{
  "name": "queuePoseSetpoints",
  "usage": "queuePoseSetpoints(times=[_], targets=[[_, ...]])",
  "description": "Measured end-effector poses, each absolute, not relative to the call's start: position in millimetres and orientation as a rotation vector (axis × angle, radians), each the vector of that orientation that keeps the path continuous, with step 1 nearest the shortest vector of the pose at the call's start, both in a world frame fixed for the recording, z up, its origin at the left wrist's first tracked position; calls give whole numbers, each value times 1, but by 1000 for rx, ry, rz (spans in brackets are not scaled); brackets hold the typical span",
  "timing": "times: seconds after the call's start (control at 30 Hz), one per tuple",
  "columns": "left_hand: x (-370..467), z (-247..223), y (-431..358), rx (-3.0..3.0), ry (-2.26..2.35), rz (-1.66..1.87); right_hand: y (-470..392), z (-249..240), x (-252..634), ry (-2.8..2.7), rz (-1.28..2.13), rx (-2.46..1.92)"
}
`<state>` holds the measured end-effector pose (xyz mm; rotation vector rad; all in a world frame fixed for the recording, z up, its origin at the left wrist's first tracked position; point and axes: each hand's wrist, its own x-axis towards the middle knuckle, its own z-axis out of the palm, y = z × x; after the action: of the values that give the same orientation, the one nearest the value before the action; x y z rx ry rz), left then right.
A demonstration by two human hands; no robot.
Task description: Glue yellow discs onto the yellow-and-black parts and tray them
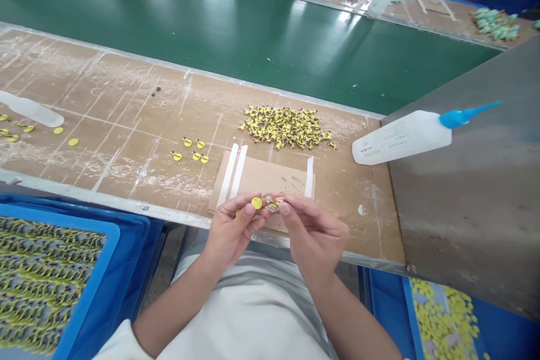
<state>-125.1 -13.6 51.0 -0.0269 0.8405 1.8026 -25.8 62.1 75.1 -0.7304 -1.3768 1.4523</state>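
My left hand [228, 233] is closed, pinching a small round yellow disc [256, 202] between thumb and fingers. A second bit of yellow shows between its fingers. My right hand [316, 236] pinches a tiny yellow-and-dark figure [275, 203] with something clear and shiny around it; the details are too small to tell. Both hands meet just above the near edge of a taped cardboard sheet [265, 177]. Behind the sheet lies a heap of small yellow-and-black figures [289, 126]. Several yellow discs with dark parts on them [196, 156] rest to the left.
A white bottle with a blue nozzle [400, 138] leans against the metal panel [468, 180] at right. Blue trays [112, 247] of yellow pieces stand lower left, with another tray [409, 315] lower right. A green conveyor belt [202, 28] runs behind the bench.
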Motion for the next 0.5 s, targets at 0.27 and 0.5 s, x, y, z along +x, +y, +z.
queuePoseSetpoints(times=[0.27, 0.5], targets=[[-121, 50, -13, -42, 867, 1809, 61, 71, -28, -1484, 1322, -750], [-121, 50, -11, -55, 860, 1801, 63, 71, -27, -1563, 1264, -695]])
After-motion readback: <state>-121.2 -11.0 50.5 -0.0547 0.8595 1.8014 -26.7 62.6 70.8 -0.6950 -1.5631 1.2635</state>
